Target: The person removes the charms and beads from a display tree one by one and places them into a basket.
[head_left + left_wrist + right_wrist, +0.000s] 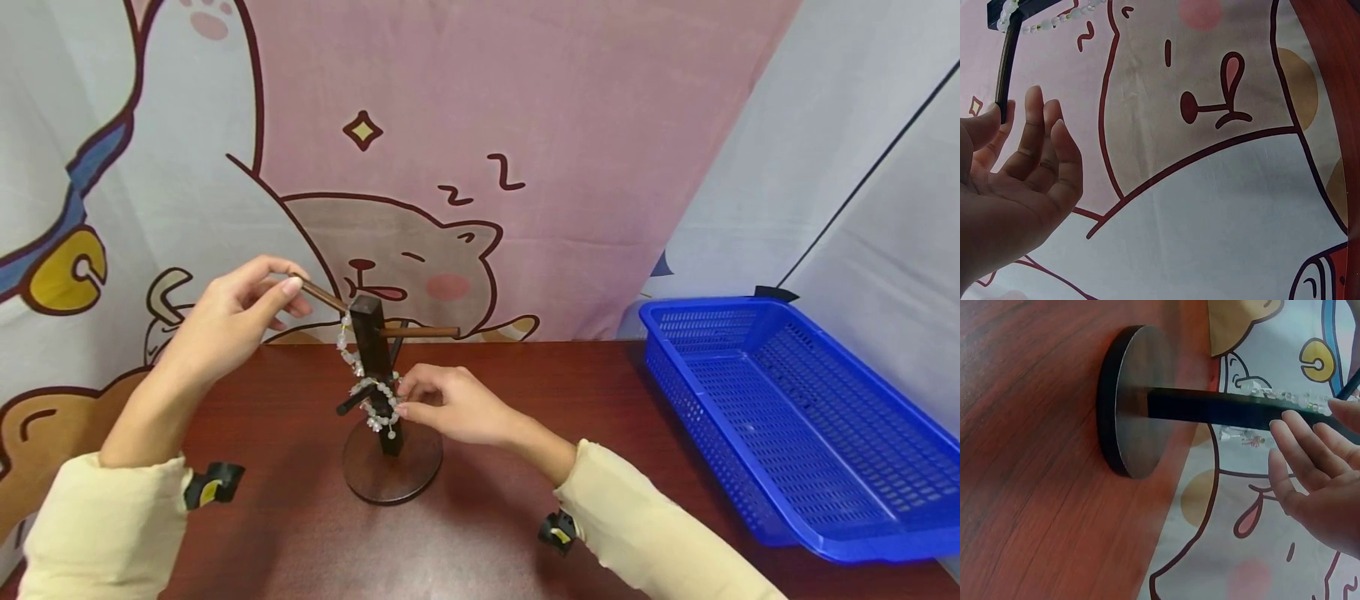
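Now the left hand (240,310) pinches the tip of a peg (324,294) on the wooden stand (371,340), where one beaded bracelet (342,341) hangs close to the post. Lower down, the right hand (459,405) is at a second bracelet (374,423), looped round a front peg; whether those fingers grip it, I can't tell. Over right, a blue basket (697,417) shows its slotted floor.

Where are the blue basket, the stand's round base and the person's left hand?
Blue basket (795,433): head view, bare inner floor.
Stand's round base (392,481): head view, front of its top.
Left hand (238,313): head view, back of the hand.
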The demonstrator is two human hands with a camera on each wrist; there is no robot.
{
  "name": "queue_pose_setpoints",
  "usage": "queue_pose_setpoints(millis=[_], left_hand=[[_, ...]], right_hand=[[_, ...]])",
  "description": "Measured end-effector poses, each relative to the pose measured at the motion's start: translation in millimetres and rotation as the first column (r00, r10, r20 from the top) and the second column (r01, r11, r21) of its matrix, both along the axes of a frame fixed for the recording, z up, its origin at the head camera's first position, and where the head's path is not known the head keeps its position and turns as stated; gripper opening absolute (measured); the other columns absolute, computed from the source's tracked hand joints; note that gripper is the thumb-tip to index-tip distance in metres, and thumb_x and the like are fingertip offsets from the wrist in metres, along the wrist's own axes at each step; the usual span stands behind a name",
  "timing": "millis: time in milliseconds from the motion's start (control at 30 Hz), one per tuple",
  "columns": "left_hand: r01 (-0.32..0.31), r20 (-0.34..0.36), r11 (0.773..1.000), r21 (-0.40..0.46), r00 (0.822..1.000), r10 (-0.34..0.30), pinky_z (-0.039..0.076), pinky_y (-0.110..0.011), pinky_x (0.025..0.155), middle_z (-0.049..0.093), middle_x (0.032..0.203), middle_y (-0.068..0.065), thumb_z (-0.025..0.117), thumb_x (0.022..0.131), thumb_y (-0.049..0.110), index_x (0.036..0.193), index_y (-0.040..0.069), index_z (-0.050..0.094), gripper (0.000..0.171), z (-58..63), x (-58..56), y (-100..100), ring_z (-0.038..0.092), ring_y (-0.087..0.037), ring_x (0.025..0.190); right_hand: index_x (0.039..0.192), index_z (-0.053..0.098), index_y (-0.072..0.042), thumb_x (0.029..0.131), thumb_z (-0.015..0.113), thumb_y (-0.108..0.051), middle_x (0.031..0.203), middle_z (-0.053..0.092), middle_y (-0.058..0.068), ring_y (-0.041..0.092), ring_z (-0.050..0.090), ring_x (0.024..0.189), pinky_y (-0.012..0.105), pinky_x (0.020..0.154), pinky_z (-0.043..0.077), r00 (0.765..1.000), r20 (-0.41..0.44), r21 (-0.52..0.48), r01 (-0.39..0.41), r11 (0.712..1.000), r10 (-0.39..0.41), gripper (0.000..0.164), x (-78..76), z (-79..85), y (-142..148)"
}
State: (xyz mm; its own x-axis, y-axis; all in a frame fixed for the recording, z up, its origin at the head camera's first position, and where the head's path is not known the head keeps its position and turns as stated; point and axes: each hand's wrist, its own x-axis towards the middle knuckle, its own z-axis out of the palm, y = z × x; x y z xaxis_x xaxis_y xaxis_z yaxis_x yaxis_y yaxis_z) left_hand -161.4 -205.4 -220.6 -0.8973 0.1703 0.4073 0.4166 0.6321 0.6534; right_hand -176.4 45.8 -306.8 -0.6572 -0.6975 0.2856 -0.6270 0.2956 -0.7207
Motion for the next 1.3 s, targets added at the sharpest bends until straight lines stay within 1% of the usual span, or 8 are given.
queue_pose_setpoints(millis=[233, 333, 600, 867, 1167, 1300], left_hand=[[-0.010, 0.001, 1.000, -0.006, 1.000, 0.011, 0.043, -0.021, 0.061, 0.064, 0.079, 0.000, 0.043, 0.098, 0.024, 0.110, 0.009, 0.055, 0.022, 0.4, 0.9, 1.1, 0.057, -0.009, 0.070], [-0.014, 0.006, 1.000, -0.010, 1.000, 0.014, 0.043, -0.021, 0.062, 0.064, 0.080, -0.002, 0.042, 0.098, 0.024, 0.110, 0.009, 0.055, 0.023, 0.5, 1.1, 1.4, 0.057, -0.010, 0.071], [-0.015, 0.018, 1.000, -0.007, 1.000, 0.015, 0.043, -0.021, 0.062, 0.064, 0.082, -0.003, 0.042, 0.098, 0.024, 0.111, 0.010, 0.054, 0.023, 0.5, 1.0, 1.8, 0.056, -0.010, 0.071], [-0.019, 0.029, 1.000, -0.005, 0.999, 0.019, 0.043, -0.023, 0.062, 0.064, 0.083, -0.004, 0.041, 0.098, 0.026, 0.110, 0.010, 0.054, 0.024, 0.1, 1.6, 2.2, 0.056, -0.013, 0.072], [-0.023, 0.045, 1.000, -0.006, 0.999, 0.023, 0.043, -0.024, 0.063, 0.064, 0.084, -0.007, 0.040, 0.099, 0.027, 0.112, 0.011, 0.053, 0.025, 1.1, 2.3, 2.4, 0.057, -0.016, 0.072], [-0.024, 0.051, 1.000, -0.005, 0.998, 0.024, 0.044, -0.025, 0.063, 0.064, 0.084, -0.007, 0.040, 0.099, 0.027, 0.112, 0.011, 0.053, 0.024, 1.2, 2.5, 2.6, 0.057, -0.016, 0.072]], right_hand=[[0.094, 0.058, -0.005, 0.084, 0.066, -0.012, 0.080, 0.066, 0.001, 0.003, 0.059, 0.077, 0.023, 0.072, 0.047, 1.000, -0.021, 0.009, 0.021, 1.000, -0.021, 0.014, 2.2, 0.3, -7.7], [0.094, 0.058, -0.006, 0.085, 0.065, -0.012, 0.080, 0.066, 0.001, 0.004, 0.059, 0.077, 0.024, 0.071, 0.047, 0.999, -0.032, 0.012, 0.031, 0.999, -0.030, 0.013, 3.1, -0.1, -9.7], [0.087, 0.056, -0.008, 0.085, 0.063, -0.009, 0.073, 0.063, -0.001, 0.001, 0.054, 0.069, 0.020, 0.066, 0.042, 0.997, -0.068, -0.007, 0.019, 1.000, -0.019, 0.007, 4.6, -3.0, -12.0], [0.087, 0.057, -0.007, 0.086, 0.061, -0.006, 0.073, 0.063, -0.001, -0.001, 0.052, 0.066, 0.017, 0.063, 0.041, 0.998, -0.058, -0.014, 0.007, 1.000, -0.008, 0.005, 7.6, -1.0, -12.9], [0.090, 0.058, -0.007, 0.086, 0.060, -0.003, 0.076, 0.065, 0.002, -0.002, 0.054, 0.068, 0.018, 0.064, 0.046, 0.999, -0.014, -0.042, -0.036, 0.998, 0.036, 0.006, 10.7, 3.0, -12.1], [0.091, 0.059, -0.006, 0.086, 0.061, -0.004, 0.077, 0.065, 0.002, -0.001, 0.054, 0.068, 0.018, 0.064, 0.046, 0.998, -0.024, -0.044, -0.053, 0.998, 0.052, 0.006, 12.3, 5.9, -11.5]])
